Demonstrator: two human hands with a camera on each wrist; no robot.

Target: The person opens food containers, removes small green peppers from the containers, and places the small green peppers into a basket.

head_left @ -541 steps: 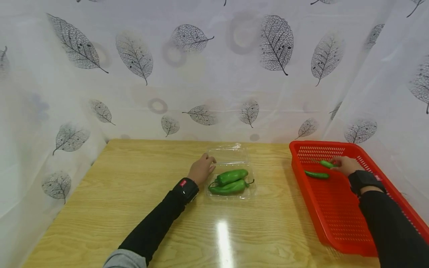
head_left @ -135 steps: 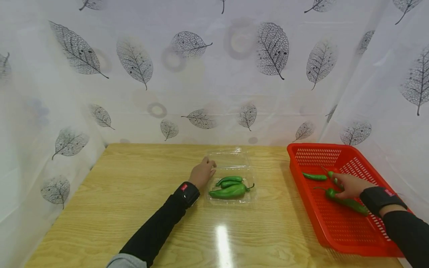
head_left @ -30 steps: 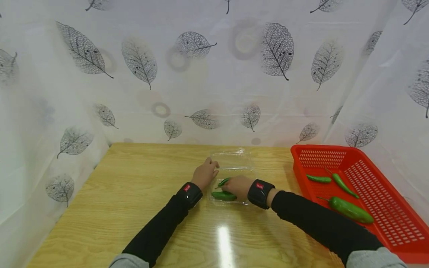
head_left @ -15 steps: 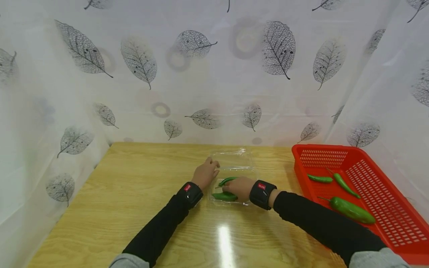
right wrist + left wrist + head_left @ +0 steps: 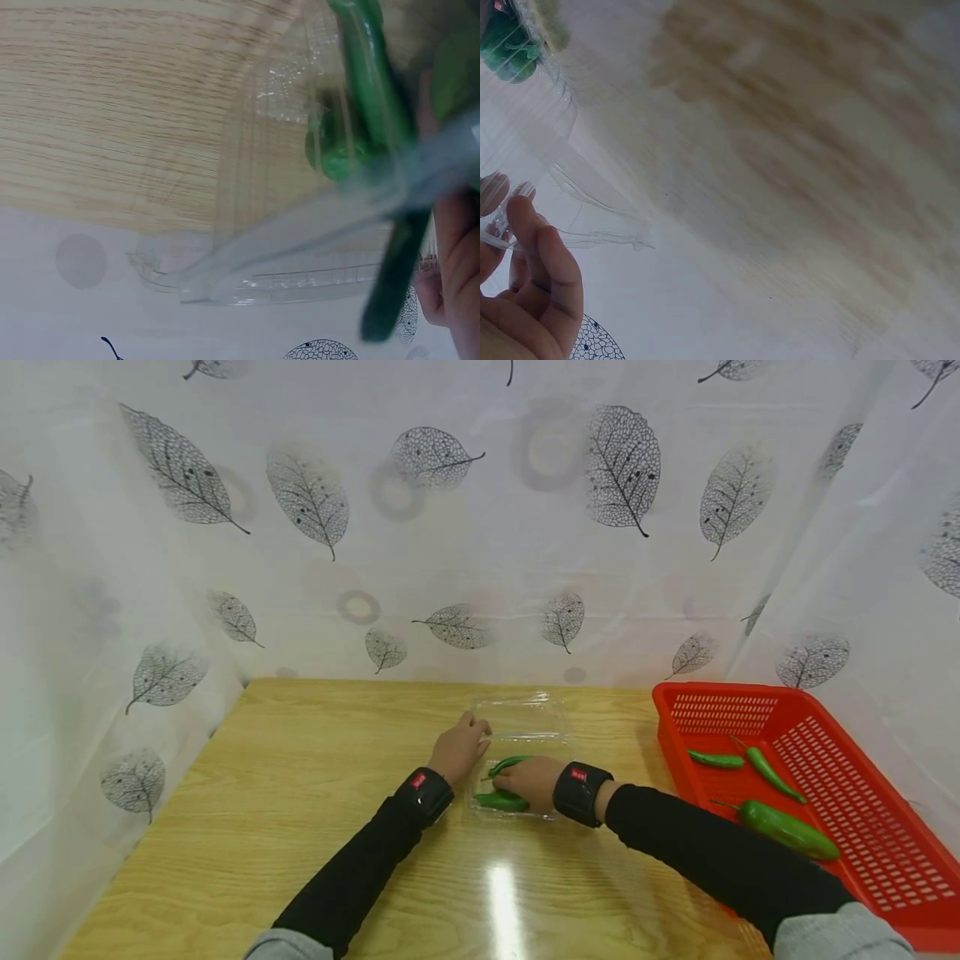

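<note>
A clear plastic clamshell box (image 5: 521, 718) lies with its lid folded back on the wooden table. My left hand (image 5: 456, 750) pinches the box's left edge between thumb and fingers, as the left wrist view also shows. My right hand (image 5: 531, 781) is down inside the box, fingers curled on a green pepper mostly hidden beneath them; a thin stem pokes out. Behind the fingers lies a slim green chili (image 5: 507, 765), and in front a larger green pepper (image 5: 501, 800) is partly covered. The right wrist view has a long green pepper (image 5: 371, 82) behind the clear wall.
At the right stands a red perforated basket (image 5: 888, 860). It holds a small green chili (image 5: 716, 761), a long thin chili (image 5: 772, 774) and a large green pepper (image 5: 787, 829). A leaf-patterned white sheet (image 5: 465, 543) hangs behind the table.
Since several seconds ago my right hand has moved left from the basket into the plastic box. Over the last second both hands stay almost still; the left keeps its pinch throughout.
</note>
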